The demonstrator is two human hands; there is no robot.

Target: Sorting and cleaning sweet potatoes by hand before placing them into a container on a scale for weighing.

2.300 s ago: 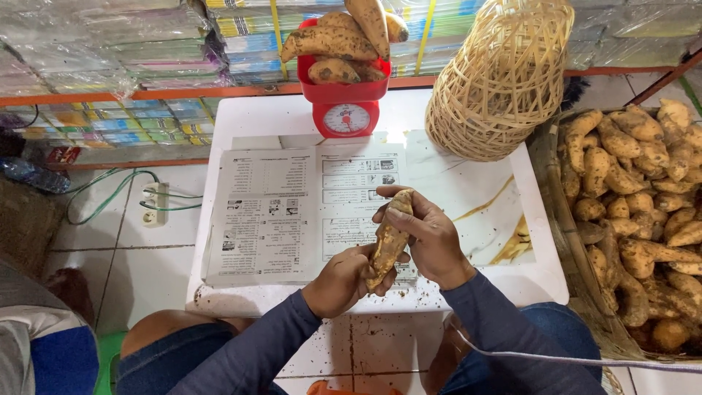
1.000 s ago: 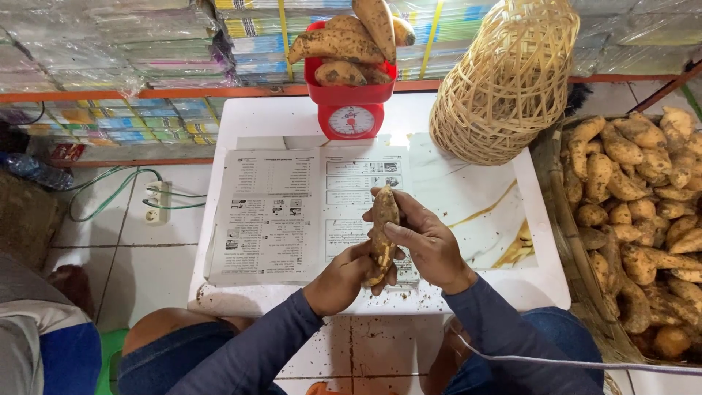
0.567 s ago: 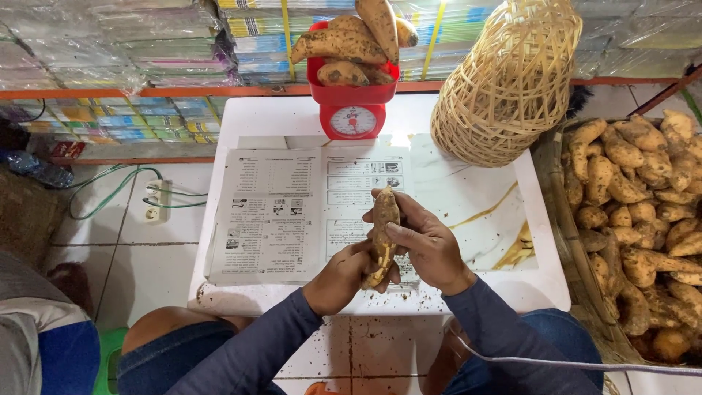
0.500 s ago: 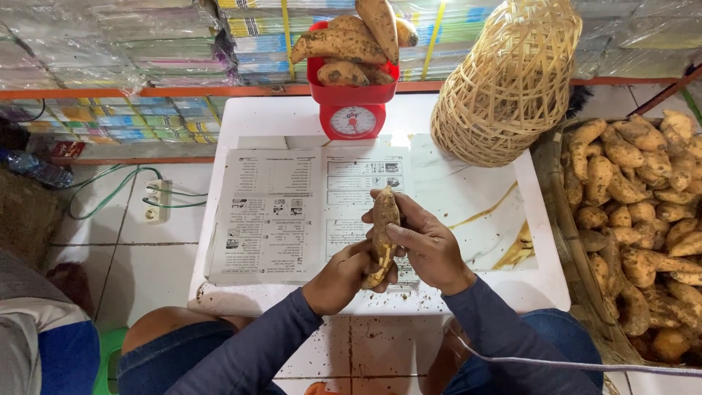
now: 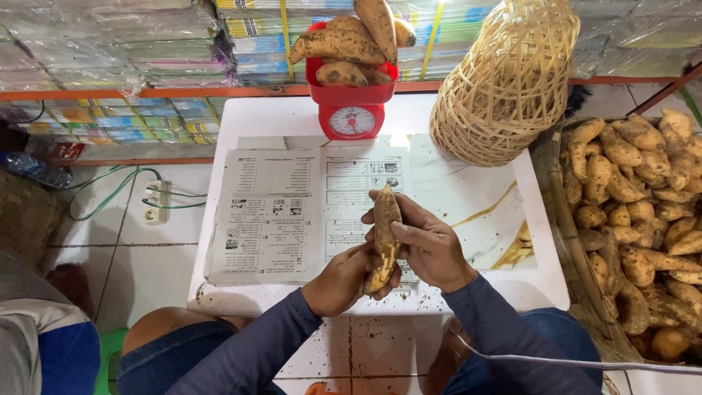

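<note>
Two hands meet at the centre of the frame, both wrapped around one sweet potato (image 5: 384,238) held nearly upright just above the near edge of the white table (image 5: 468,186). Left hand (image 5: 342,278) cups the lower end from below, fingers curled closed around it; right hand (image 5: 428,245) clasps the upper half from the side, fingers pressed around the skin and thumb lying along it. It looks a firm, stiff root, fairly dense for its size, with rough, soil-dusted skin that should give good grip rather than slip; the thick middle is the sure place to hold, while the tapered tips seem likelier to snap. Under the hands lies a printed sheet of newspaper (image 5: 270,219), spread flat on the table. At the top centre of the frame a red kitchen scale (image 5: 352,110) carries several more roots in its bowl. To the upper right a woven bamboo basket (image 5: 504,80) rests tipped on the table, and at the right edge of the frame a heap of sweet potatoes (image 5: 636,212) fills a crate. Crumbs of soil speckle the table's front rim.
</note>
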